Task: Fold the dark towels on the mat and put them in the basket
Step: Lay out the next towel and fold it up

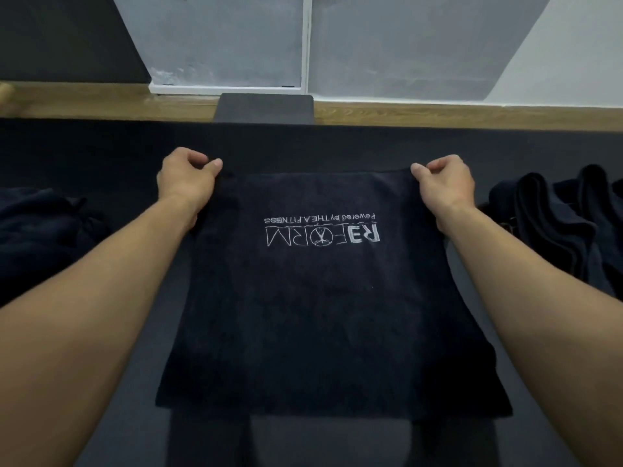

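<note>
1. Dark mat (337,143) covers the floor from 6 o'clock outward. It is the working surface, and all the cloth in view lies on it.
2. Nearest, at the centre, one dark towel (320,315) is spread flat with its near hem toward 6 o'clock. Its white logo reads upside down from this side. I cannot tell whether it is already doubled once.
3. Both forearms reach out along the towel's sides. The left hand (187,178), at 11 o'clock, pinches the far left corner between thumb and curled fingers. The right hand (445,183), at 1 o'clock, pinches the far right corner in the same way.
4. By my judgement this towel is early in its folding. It lies squared with both far corners gripped, but it is not yet a compact bundle and not yet put away.
5. At 9 o'clock a loose heap (40,224) of dark cloth lies crumpled. It looks like towels not yet folded, so work remains.
6. At 3 o'clock a second pile (556,224) shows neater layered folds and is probably finished towels. The basket itself cannot be made out, so I cannot tell whether they sit in it.
7. Farthest, at 12 o'clock, a dark block (266,107) stands at the mat's edge. Behind it come a wooden floor strip (101,102) and grey wall panels (219,38).
</note>
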Motion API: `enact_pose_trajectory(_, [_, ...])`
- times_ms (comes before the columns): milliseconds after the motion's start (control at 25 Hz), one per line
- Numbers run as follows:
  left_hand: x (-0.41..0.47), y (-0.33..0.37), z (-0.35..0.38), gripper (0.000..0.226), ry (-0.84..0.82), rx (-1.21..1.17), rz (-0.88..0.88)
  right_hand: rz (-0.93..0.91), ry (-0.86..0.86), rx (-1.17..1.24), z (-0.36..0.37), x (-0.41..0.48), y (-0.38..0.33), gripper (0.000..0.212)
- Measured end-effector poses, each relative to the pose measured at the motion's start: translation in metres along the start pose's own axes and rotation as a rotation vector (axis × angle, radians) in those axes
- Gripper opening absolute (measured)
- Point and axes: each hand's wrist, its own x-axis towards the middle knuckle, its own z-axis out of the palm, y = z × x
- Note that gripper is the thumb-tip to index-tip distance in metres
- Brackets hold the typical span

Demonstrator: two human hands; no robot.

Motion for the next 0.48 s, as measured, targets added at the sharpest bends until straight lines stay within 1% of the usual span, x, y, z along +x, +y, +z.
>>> enact_pose_trajectory(80, [-0.025,-0.013,-0.016,0.04,-0.093,-0.1,-0.068,0.006,-0.085,0.039,-0.011,-0.016,0.009,0.038])
enact_pose_trajectory(120, [-0.042,-0.02,-0.026,0.038,-0.165,-0.194,-0.13,0.017,-0.132,0.066,-0.018,-0.029,0.016,0.041])
enact_pose_trajectory(200, [-0.077,-0.037,-0.053,0.029,-0.32,-0.343,-0.269,0.088,-0.253,0.146,-0.039,-0.063,0.034,0.039])
enact_pose_trajectory(240, [-0.094,-0.044,-0.066,0.027,-0.383,-0.374,-0.307,0.149,-0.331,0.205,-0.052,-0.08,0.042,0.034])
enact_pose_trajectory(280, [-0.109,-0.05,-0.078,0.026,-0.432,-0.381,-0.312,0.219,-0.411,0.261,-0.067,-0.098,0.048,0.029])
enact_pose_trajectory(360, [-0.131,-0.06,-0.094,0.028,-0.495,-0.346,-0.262,0.307,-0.581,0.311,-0.097,-0.132,0.052,0.02])
enact_pose_trajectory(440, [-0.139,-0.066,-0.098,0.029,-0.528,-0.256,-0.235,0.31,-0.707,0.259,-0.118,-0.151,0.053,0.016])
enact_pose_trajectory(480, [-0.143,-0.066,-0.098,0.029,-0.534,-0.206,-0.216,0.291,-0.742,0.213,-0.125,-0.157,0.054,0.015])
